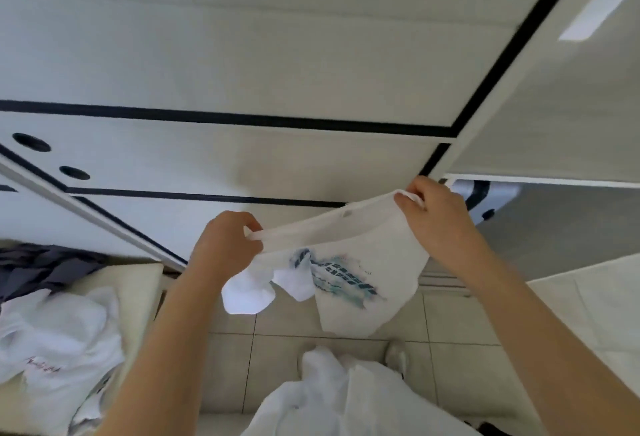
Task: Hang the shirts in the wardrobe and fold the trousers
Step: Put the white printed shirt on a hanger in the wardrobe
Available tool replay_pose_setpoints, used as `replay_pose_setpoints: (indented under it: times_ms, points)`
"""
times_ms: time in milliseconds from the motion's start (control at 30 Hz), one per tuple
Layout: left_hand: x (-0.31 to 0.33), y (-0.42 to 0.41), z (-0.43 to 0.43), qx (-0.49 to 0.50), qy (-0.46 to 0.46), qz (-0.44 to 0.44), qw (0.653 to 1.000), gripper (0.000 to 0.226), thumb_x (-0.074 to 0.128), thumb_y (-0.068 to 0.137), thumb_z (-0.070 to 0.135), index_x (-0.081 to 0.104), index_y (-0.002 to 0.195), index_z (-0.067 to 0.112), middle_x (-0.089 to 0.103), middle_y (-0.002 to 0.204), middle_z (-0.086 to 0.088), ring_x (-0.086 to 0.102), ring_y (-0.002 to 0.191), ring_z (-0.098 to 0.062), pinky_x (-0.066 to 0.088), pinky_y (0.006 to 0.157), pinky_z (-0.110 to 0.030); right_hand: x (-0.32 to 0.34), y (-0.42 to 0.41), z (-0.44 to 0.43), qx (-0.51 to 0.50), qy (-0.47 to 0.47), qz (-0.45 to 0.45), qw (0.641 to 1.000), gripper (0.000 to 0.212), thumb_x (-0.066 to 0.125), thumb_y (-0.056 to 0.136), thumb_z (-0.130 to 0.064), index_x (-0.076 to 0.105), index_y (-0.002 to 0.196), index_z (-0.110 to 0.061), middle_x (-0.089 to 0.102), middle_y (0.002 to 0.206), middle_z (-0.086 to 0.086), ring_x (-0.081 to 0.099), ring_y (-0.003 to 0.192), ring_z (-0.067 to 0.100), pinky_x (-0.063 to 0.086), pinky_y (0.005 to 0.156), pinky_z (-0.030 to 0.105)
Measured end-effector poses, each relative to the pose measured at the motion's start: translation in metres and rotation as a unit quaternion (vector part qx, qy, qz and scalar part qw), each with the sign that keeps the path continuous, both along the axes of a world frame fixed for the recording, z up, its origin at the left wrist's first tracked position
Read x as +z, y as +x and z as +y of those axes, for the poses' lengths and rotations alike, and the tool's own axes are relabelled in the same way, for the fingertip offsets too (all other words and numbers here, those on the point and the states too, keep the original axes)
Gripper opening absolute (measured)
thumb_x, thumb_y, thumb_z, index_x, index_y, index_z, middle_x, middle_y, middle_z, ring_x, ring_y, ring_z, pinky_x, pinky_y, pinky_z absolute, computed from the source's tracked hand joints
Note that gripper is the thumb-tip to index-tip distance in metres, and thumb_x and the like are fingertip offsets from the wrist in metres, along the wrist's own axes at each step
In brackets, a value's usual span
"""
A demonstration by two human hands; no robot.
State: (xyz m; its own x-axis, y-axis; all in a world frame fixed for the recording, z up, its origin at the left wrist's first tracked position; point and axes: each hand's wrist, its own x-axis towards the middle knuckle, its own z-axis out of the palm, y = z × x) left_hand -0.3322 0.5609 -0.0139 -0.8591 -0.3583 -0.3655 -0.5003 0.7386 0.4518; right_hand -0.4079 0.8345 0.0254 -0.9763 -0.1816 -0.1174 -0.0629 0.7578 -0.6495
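– 2 hands on 1 white shirt (349, 262), printed side toward the camera. Why held so?
– Stretched out in the air between left hand (227, 245) and right hand (438, 217), each pinching the top edge with curled fingers and thumb. Probably to shake it flat and find the shoulders before hanging.
– And where, exactly?
– Above the tiled floor (277, 366), just in front of the wardrobe (242, 65), touching neither.
– Anything inside the wardrobe?
– Cannot tell. Front panels shut; 1 door (554, 106) seemingly swung open at the right, showing only a white suitcase (485, 196) beyond its lower edge. No hanger or rail in view.
– The rest of the laundry?
– Heaped on the cream bench (138, 283) at the left: a pile of white shirts (59, 338), with dark grey cloth (45, 266) behind, perhaps the trousers. Another white garment (329, 397) bunched low, close to the body. Hardly begun, by the look of it: nothing hung, nothing folded
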Motion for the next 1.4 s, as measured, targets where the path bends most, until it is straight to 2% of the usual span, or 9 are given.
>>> replay_pose_setpoints:
  times_ms: [133,333,500,667,767,933,1100,1300,1400]
  points:
    - [-0.002,-0.015,0.032,-0.009,0.008,-0.075,0.997,0.027,0.069,0.082,0.014,0.058,0.106,0.020,0.053,0.107,-0.005,0.055,0.095,-0.026,0.050,0.076,-0.034,-0.004,0.005,0.047,-0.028,0.024,-0.003,0.999,0.024,0.046,0.101,-0.033,0.053,0.088,-0.014,0.056,0.076,0.002,0.055,0.069,0.019,0.045,0.063,0.036]
    - [-0.002,-0.034,0.101,0.107,0.179,-0.020,0.978,0.011,0.073,0.079,0.008,0.063,0.084,0.008,0.073,0.081,-0.010,0.071,0.077,-0.025,0.059,0.084,-0.037,-0.011,-0.002,0.124,-0.071,0.051,0.017,0.996,0.018,0.045,0.101,-0.032,0.049,0.092,-0.017,0.055,0.078,0.000,0.053,0.068,0.014,0.035,0.053,0.021]
    - [0.018,-0.049,0.184,0.221,0.533,0.013,0.817,0.006,0.062,0.090,-0.004,0.062,0.095,0.000,0.071,0.105,-0.024,0.070,0.093,-0.033,0.060,0.081,-0.043,-0.009,-0.023,0.204,-0.091,0.042,0.035,0.994,0.020,0.048,0.099,-0.031,0.048,0.087,-0.015,0.051,0.071,0.000,0.047,0.068,0.023,0.032,0.055,0.031]
    - [0.029,-0.076,0.265,0.265,0.637,0.015,0.724,0.014,0.057,0.091,0.000,0.067,0.101,-0.002,0.071,0.105,-0.021,0.071,0.098,-0.033,0.058,0.084,-0.046,-0.005,-0.050,0.278,-0.070,0.055,0.041,0.995,0.019,0.048,0.099,-0.029,0.052,0.090,-0.013,0.054,0.074,0.004,0.048,0.071,0.025,0.031,0.061,0.032]
    - [0.037,-0.089,0.299,0.209,0.624,-0.009,0.753,0.026,0.067,0.087,0.007,0.066,0.111,-0.003,0.072,0.109,-0.019,0.072,0.095,-0.029,0.060,0.081,-0.036,-0.001,-0.065,0.316,-0.074,0.050,0.045,0.995,0.017,0.050,0.099,-0.026,0.054,0.096,-0.010,0.058,0.080,0.006,0.052,0.074,0.027,0.039,0.063,0.033]
    - [0.059,-0.103,0.328,0.058,0.445,-0.038,0.893,0.033,0.079,0.079,0.020,0.071,0.104,0.002,0.075,0.102,-0.014,0.072,0.087,-0.022,0.060,0.077,-0.030,0.011,-0.083,0.351,-0.094,0.029,0.081,0.992,0.018,0.052,0.098,-0.027,0.047,0.086,-0.014,0.051,0.068,-0.003,0.050,0.065,0.021,0.036,0.057,0.033]
    - [0.074,-0.123,0.348,0.120,0.429,0.023,0.895,0.012,0.056,0.099,0.020,0.061,0.098,0.009,0.067,0.089,-0.010,0.067,0.070,-0.020,0.058,0.053,-0.029,0.020,-0.095,0.362,-0.075,0.035,0.120,0.989,0.013,0.055,0.097,-0.020,0.050,0.086,-0.019,0.052,0.073,-0.006,0.049,0.068,0.015,0.033,0.054,0.020]
    - [0.081,-0.152,0.349,0.303,0.680,0.055,0.665,0.016,0.056,0.097,0.016,0.057,0.111,0.010,0.066,0.104,-0.010,0.063,0.100,-0.023,0.052,0.078,-0.036,0.031,-0.106,0.375,-0.052,0.076,0.121,0.988,0.027,0.055,0.087,0.001,0.060,0.087,-0.026,0.049,0.082,-0.003,0.043,0.067,0.000,0.034,0.055,0.011]
    - [0.085,-0.159,0.350,0.327,0.726,0.027,0.605,0.021,0.054,0.097,0.017,0.059,0.116,0.010,0.068,0.108,-0.008,0.063,0.105,-0.021,0.051,0.087,-0.035,0.037,-0.114,0.380,-0.074,0.087,0.137,0.984,0.028,0.055,0.086,0.002,0.060,0.084,-0.026,0.042,0.079,-0.008,0.042,0.067,0.000,0.031,0.055,0.011]
